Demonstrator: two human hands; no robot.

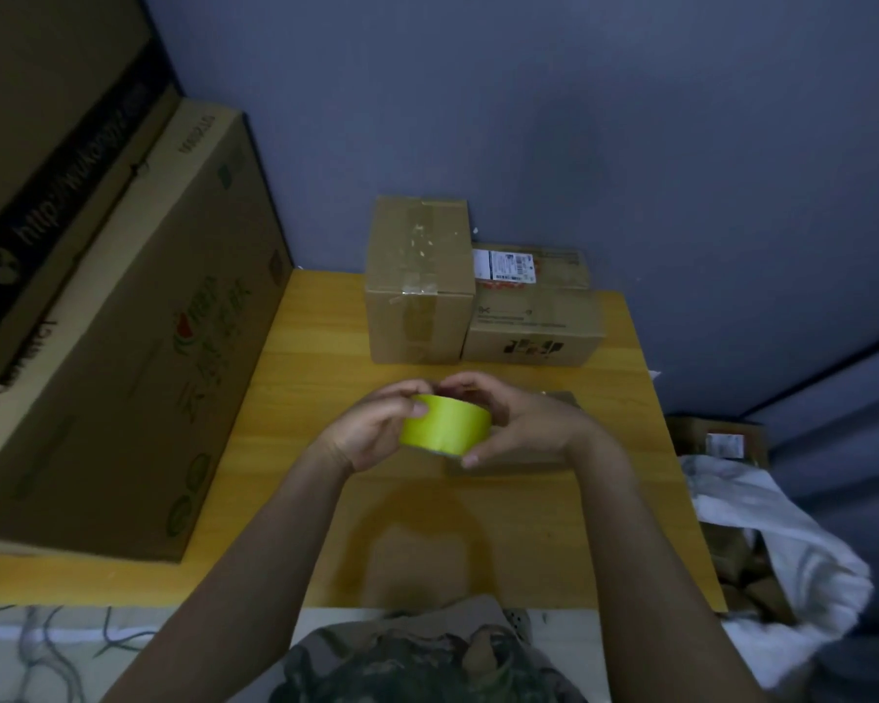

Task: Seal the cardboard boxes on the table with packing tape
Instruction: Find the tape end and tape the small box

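Dim light is leaving the view murky. Distortion is bending the edges, and a soft shadow is falling on the table.

At the upper left of the frame I read "http:" on the black band of a carton; the rest blurs. The green print on the big carton below and the white label on the far box are too small for me to read.

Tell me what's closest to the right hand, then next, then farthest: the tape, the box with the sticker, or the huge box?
1. The tape: held in the right hand, and in the left hand too.
2. The sticker box: farther back, a little to the right.
3. The huge box: far off on the left side.
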